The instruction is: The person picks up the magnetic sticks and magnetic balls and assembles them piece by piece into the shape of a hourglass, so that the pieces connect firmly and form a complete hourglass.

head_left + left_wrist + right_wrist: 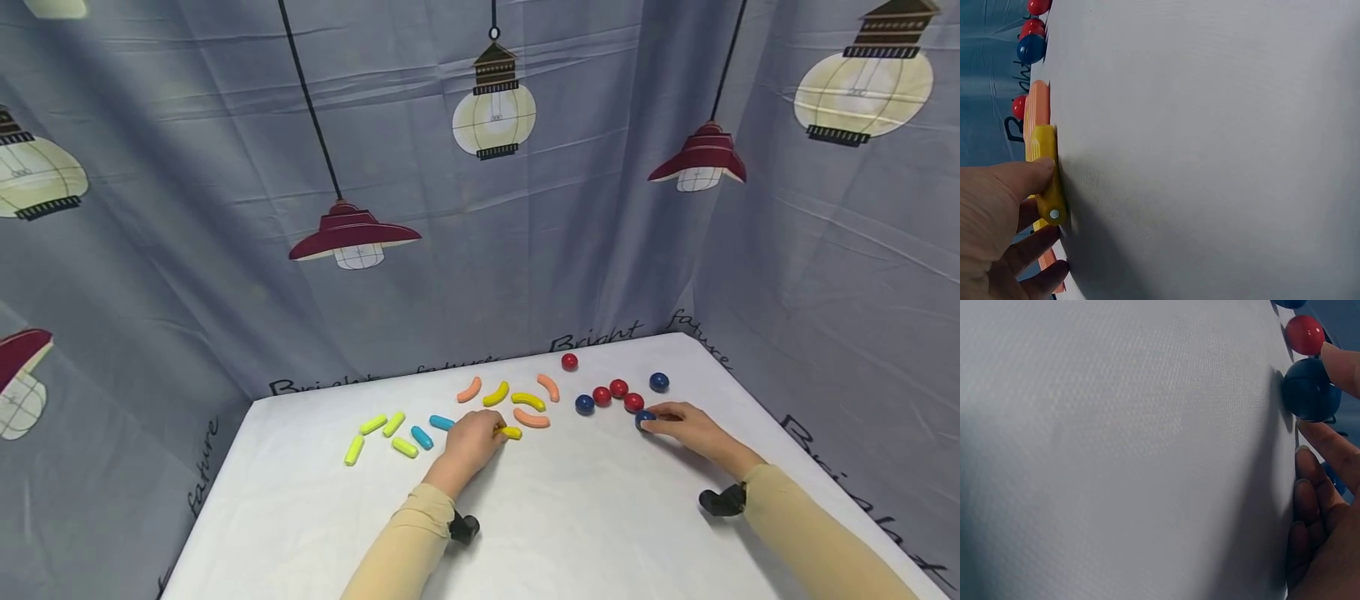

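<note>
Yellow piece is pinched by left hand, long axis roughly sideways, just nearside of orange piece on surface; blue ball is gripped by right hand, beside red ball.

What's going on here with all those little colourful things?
A person is handling small pieces and balls on a white table. Their left hand pinches a yellow piece, just in front of the orange pieces and two more yellow ones. Their right hand has a blue ball between thumb and finger, next to a red ball. Other red and blue balls lie farther back. Green sticks and blue sticks lie off to the left.
</note>
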A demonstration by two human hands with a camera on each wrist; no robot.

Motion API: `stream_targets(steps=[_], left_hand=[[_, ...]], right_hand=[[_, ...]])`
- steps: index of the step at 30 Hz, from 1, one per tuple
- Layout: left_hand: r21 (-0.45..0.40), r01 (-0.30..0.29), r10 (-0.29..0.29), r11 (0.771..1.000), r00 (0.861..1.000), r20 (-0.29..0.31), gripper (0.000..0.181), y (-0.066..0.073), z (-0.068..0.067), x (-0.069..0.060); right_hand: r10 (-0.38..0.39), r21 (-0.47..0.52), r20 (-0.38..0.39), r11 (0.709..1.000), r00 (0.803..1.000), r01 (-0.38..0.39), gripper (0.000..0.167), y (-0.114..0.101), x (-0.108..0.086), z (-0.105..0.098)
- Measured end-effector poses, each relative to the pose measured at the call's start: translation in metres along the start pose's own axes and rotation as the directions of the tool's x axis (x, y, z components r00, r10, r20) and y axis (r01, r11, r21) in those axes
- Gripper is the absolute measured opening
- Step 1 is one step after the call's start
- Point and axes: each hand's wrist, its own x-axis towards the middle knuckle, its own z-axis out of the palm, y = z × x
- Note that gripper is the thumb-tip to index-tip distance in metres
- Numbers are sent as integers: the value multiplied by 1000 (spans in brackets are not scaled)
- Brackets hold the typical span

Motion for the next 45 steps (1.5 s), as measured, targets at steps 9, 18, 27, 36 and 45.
stream_targets(steps=[9,18,27,36,45], left_hand=[[-3,36,-36,999,998,57,13,2,-3,-9],[-41,44,-40,998,996,81,12,3,-5,-19],[-42,29,-26,999,996,86,13,7,-8,-27],[-49,14,-11,999,998,69,12,2,-12,-36],[-65,-13,17,998,998,63,13,0,-10,-37]], right_hand=[[3,17,13,1000,1000,-4,78,1,-1,2],[18,13,-6,1000,1000,-18,79,2,1,3],[-14,-4,-37,1000,999,14,71,2,-7,-1],[-128,113,-15,985,992,129,55,-23,-22,23],[-223,157,75,965,972,210,44,-69,-23,60]])
